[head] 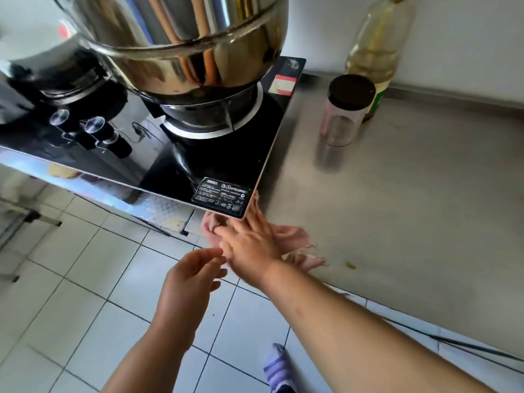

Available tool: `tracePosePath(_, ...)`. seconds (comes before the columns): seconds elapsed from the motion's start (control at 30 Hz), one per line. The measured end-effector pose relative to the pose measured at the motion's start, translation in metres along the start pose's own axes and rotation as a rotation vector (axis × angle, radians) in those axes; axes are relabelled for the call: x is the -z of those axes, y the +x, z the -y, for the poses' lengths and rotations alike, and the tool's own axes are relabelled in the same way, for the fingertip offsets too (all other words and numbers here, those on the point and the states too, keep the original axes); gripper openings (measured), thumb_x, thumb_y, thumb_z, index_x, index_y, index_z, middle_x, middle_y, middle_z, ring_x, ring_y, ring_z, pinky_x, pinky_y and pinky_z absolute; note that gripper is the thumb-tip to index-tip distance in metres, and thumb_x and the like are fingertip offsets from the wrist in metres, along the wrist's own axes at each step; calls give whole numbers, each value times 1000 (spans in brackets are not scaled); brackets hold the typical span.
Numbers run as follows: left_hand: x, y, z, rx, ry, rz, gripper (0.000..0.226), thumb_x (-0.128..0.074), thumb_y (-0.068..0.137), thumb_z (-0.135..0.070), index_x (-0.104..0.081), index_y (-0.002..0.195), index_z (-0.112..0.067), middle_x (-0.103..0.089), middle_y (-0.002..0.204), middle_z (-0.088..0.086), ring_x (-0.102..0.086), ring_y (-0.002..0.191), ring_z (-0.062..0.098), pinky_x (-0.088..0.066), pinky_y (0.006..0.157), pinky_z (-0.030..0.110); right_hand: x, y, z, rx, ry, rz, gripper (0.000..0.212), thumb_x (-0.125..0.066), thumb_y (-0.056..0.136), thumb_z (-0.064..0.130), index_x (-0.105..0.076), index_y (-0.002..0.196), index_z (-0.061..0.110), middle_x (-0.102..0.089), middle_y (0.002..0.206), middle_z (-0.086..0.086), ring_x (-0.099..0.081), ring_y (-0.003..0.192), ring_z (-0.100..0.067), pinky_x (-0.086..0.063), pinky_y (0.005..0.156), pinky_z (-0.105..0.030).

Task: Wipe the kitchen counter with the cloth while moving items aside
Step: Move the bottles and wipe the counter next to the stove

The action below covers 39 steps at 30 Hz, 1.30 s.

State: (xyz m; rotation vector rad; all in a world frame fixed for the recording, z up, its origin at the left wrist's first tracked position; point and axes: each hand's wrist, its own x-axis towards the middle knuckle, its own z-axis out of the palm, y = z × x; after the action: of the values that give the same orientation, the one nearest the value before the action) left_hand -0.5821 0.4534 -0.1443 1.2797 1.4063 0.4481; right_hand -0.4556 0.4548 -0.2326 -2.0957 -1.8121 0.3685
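Cloth (pixel 293 235) pressed under flat right hand (pixel 252 245), wiping counter (pixel 397 222) beside stove (pixel 226 165) corner; left hand (pixel 190 276) hovers relaxed, empty. Next likely: shift jar (pixel 344 114).

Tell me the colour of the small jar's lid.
The jar's lid is black; the head view shows it best.

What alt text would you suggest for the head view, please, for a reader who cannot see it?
A person's right hand presses a pink cloth onto a steel counter at the corner of a black stove; the left hand hovers empty beside it.
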Motion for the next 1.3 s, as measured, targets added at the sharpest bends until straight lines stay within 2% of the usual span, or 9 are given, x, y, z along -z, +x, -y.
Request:
tracePosePath(0.17, -13, 0, -3, 20, -17, 27, 15, -59, 89, -10, -71, 91, -18, -76, 82, 1, -71, 77, 15, -55, 75, 34, -4, -38, -12, 33, -52, -26, 51, -54, 90, 20, -43, 139, 25, -26, 158, -1, -17, 147, -28, -3, 120, -42)
tracePosePath(0.33, -50, -3, -14, -7, 12, 144, 13, -57, 88, -10, -69, 91, -15, -74, 76, 4, -70, 72, 13, -52, 73, 32, 9, -82, -50, -1, -21, -57, 44, -56, 87, 14, -46, 127, 30, -24, 158, 5, -19, 147, -21, -10, 120, -39)
tracePosePath(0.6, -124, -9, -24, -53, 151, 282, 12, -59, 86, -11, -68, 88, -19, -74, 83, 9, -68, 74, 20, -54, 74, 37, 58, -186, -126, -182, -138, 62, 55, -45, 91, 50, -36, 143, 34, -13, 160, 13, -7, 148, -13, -3, 119, -35)
tracePosePath(0.7, -156, -14, -27, -63, 210, 327, 11, -61, 86, -15, -69, 90, -21, -74, 83, 8, -69, 79, 26, -55, 76, 38, 79, -227, -159, -290, -125, 72, 54, -31, 94, 56, -33, 145, 36, -1, 160, 17, 4, 148, -8, 4, 118, -33)
tracePosePath(0.87, -206, -29, -32, -54, 242, 421, 11, -61, 86, -18, -68, 93, -23, -73, 82, 8, -69, 76, 25, -55, 69, 32, 117, -297, -221, -583, -186, 11, 63, -11, 95, 49, -31, 148, 23, 2, 160, 10, 4, 148, -15, -6, 120, -40)
tracePosePath(0.93, -216, -32, -35, -42, 234, 433, 11, -61, 87, -18, -68, 94, -23, -74, 82, 7, -68, 73, 22, -53, 64, 30, 131, -315, -246, -754, -207, -42, 61, -18, 97, 44, -33, 148, 14, -1, 160, 0, 0, 148, -23, -10, 119, -44)
tracePosePath(1.03, -223, -30, -38, -42, 228, 422, 10, -61, 87, -19, -68, 92, -24, -74, 83, 7, -69, 72, 23, -54, 61, 30, 150, -310, -280, -1044, -232, -22, 58, -28, 99, 36, -21, 151, 10, 7, 161, -13, 11, 147, -30, 0, 120, -44)
tracePosePath(1.1, -217, -27, -38, -38, 215, 403, 11, -61, 87, -18, -68, 91, -25, -73, 84, 9, -69, 73, 24, -54, 62, 31, 157, -286, -288, -1123, -227, -99, 58, -36, 98, 34, -28, 146, 2, -3, 158, -24, 0, 146, -38, -2, 119, -46)
tracePosePath(1.3, -163, -6, -25, -11, 134, 240, 12, -61, 87, -13, -69, 89, -21, -74, 73, -3, -68, 64, 12, -52, 61, 27, 144, -176, -273, -963, -275, -95, 62, -31, 98, 45, -36, 142, 1, -16, 155, -28, -13, 143, -41, -6, 118, -48)
